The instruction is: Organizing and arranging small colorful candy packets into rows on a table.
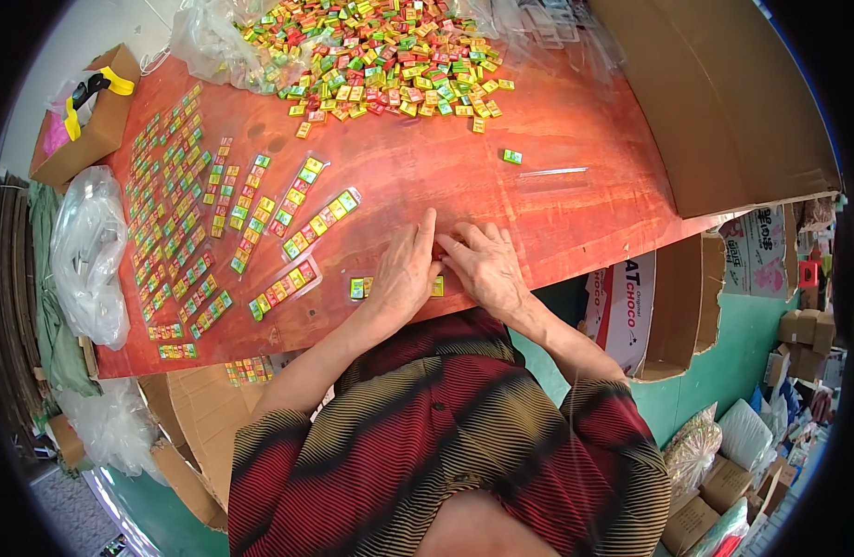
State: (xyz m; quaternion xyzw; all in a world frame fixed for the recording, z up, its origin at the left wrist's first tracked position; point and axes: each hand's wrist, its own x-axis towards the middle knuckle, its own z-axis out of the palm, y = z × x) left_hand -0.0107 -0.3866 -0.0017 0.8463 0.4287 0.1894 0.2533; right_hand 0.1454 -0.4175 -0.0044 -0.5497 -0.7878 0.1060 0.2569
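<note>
At the near edge of the red table, my left hand [407, 277] lies over a short row of tiny green, yellow and red boxes [360, 288], with its fingers stretched out. Only the row's two ends show; the palm hides its middle. Close beside it, my right hand [487, 265] has its fingers bent together near the left fingertips. Whatever they pinch is mostly hidden. To the left lie filled clear plastic strips [321, 223] of the same little boxes, fanned out. A single green box [511, 156] and an unfilled clear strip [552, 173] lie farther off to the right.
A large heap of loose little boxes [381, 65] covers the far side of the table [399, 167]. More filled strips [172, 204] crowd the left. Tall cardboard [724, 102] stands at the right. A small carton [97, 139] and plastic bags [91, 260] border the left edge.
</note>
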